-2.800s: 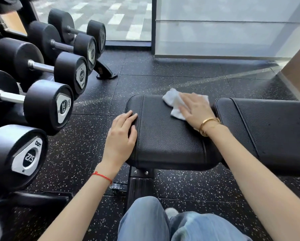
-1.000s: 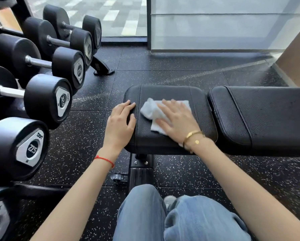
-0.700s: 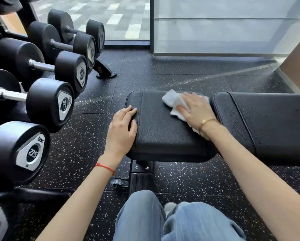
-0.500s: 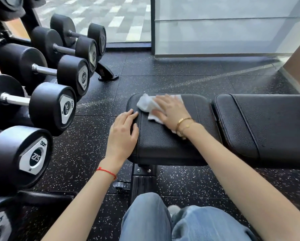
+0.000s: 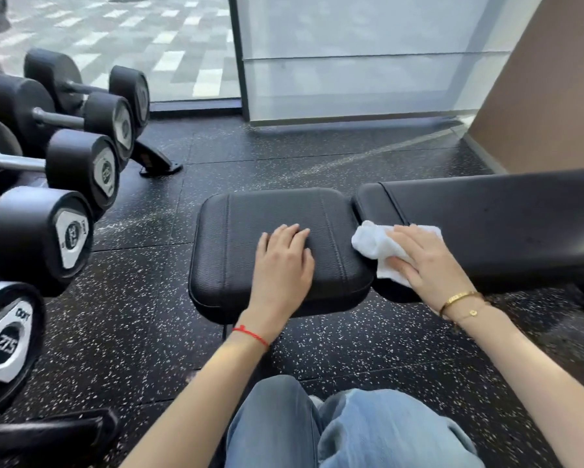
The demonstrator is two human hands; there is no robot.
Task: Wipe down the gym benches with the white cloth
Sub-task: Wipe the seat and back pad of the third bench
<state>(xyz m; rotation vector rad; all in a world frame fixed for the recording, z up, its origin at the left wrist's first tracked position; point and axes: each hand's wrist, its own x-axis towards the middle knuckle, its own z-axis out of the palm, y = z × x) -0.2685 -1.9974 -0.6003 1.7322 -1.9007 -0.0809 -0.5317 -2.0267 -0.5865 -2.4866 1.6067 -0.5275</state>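
A black padded gym bench stands in front of me, made of a short seat pad (image 5: 236,238) and a long back pad (image 5: 507,224) running off to the right. My right hand (image 5: 425,261) presses the crumpled white cloth (image 5: 373,243) flat onto the near left end of the long pad, beside the gap between the pads. My left hand (image 5: 284,265) rests palm down on the middle of the seat pad, fingers slightly spread, holding nothing.
A rack of black dumbbells (image 5: 40,238) lines the left side, close to the seat pad. Speckled black rubber floor (image 5: 317,157) lies around the bench. A glass wall (image 5: 351,62) stands behind it and a brown wall (image 5: 537,96) at the right. My jeans-clad knees (image 5: 334,430) are below.
My right hand has slid the cloth rightward off the seat pad onto the long pad. My left hand has shifted from the seat pad's left edge to its middle.
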